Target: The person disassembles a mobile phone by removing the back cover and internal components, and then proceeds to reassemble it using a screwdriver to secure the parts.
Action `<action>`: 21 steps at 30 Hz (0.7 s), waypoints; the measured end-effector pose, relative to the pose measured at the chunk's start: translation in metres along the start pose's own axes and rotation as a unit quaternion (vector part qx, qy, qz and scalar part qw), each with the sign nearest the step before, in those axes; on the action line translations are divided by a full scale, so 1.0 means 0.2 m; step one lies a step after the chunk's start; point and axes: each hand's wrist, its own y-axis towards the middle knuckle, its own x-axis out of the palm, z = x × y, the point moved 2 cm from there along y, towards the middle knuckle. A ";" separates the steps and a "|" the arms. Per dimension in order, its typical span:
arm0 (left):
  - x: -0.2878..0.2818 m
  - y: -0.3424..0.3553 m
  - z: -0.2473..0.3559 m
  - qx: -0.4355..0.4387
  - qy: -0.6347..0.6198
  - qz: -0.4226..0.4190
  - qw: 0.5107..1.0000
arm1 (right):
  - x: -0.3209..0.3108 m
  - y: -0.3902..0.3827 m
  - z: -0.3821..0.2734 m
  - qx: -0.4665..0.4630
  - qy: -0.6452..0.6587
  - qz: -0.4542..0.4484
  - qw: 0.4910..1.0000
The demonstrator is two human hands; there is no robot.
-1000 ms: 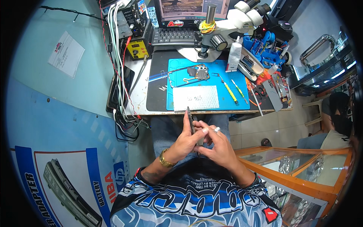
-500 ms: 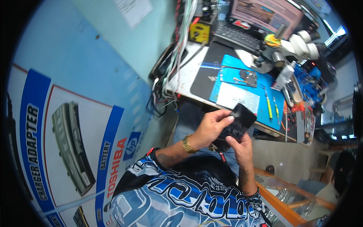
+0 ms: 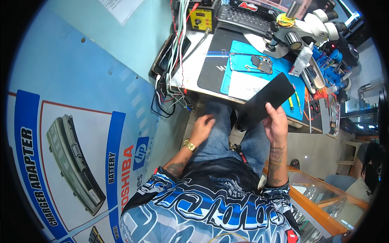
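Note:
In my right hand is a flat black rectangular panel, which looks like a phone screen. My thumb lies on its face, and it is tilted over my lap near the bench's front edge. My left hand is apart from it, above my left thigh, with its fingers curled in. Whatever those fingers may hold is hidden. Beyond the panel, an opened phone frame with parts inside lies on a blue work mat. A white paper lies in front of the frame, partly behind the panel.
A microscope stands at the back right, beside a white bottle. Screwdrivers lie on the mat's right side. Behind are a laptop and a yellow-fronted device. Cables hang off the bench's left edge.
My left hand has let go of the black panel and moved left and down. My right hand has shifted right and raised the panel, now showing its full length. The view has tilted down.

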 end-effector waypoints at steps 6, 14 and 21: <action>-0.06 0.05 -0.84 -0.200 0.252 -0.090 0.943 | 0.01 0.17 -0.08 -0.062 -0.017 -0.046 0.997; -0.14 0.50 -1.38 -0.155 0.044 0.138 0.977 | -0.07 0.25 0.01 -0.019 -0.020 -0.042 0.999; -0.05 0.46 -1.27 -0.159 0.279 0.099 0.942 | -0.16 0.33 0.10 0.002 -0.025 -0.089 0.996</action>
